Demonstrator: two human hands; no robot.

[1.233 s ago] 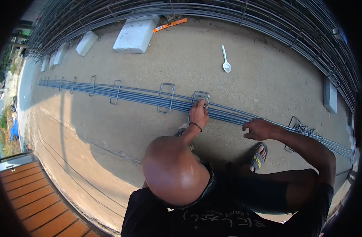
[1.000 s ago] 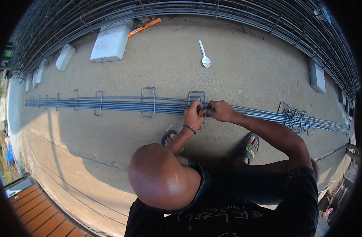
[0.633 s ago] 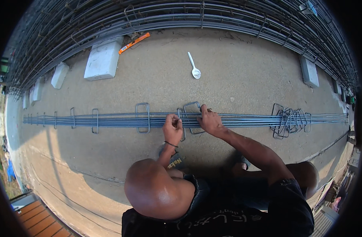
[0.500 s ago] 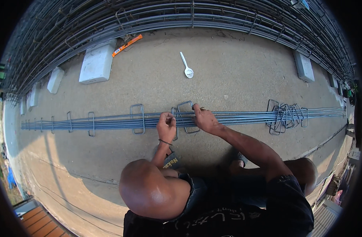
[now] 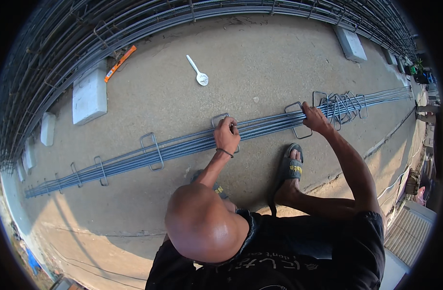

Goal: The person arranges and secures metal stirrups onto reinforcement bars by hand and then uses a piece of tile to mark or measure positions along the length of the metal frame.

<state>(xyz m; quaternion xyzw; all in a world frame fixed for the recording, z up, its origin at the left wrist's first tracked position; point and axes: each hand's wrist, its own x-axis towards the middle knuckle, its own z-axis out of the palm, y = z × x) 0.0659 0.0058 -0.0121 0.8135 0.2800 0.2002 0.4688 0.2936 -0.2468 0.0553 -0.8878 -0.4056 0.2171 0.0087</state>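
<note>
A long bundle of steel reinforcing bars runs slantwise across the ground before me, threaded through rectangular bent-wire stirrups. My left hand is closed over the bars beside one stirrup; its curled fingers hide whatever they hold. Farther right, my right hand grips another stirrup, which stands tilted around the bars. Just beyond that hand, a tangled cluster of stirrups hangs on the bundle. Toward the left end, single stirrups stand spaced out along the bars.
A white plastic spoon and an orange strip-shaped packet lie beyond the bundle. White blocks sit under stacked rebar cages at the far side. My sandalled foot rests close to the bars.
My right hand has moved right along the bars with a stirrup, away from my left hand and nearer the cluster. The left hand stays by its stirrup. The whole view has turned.
</note>
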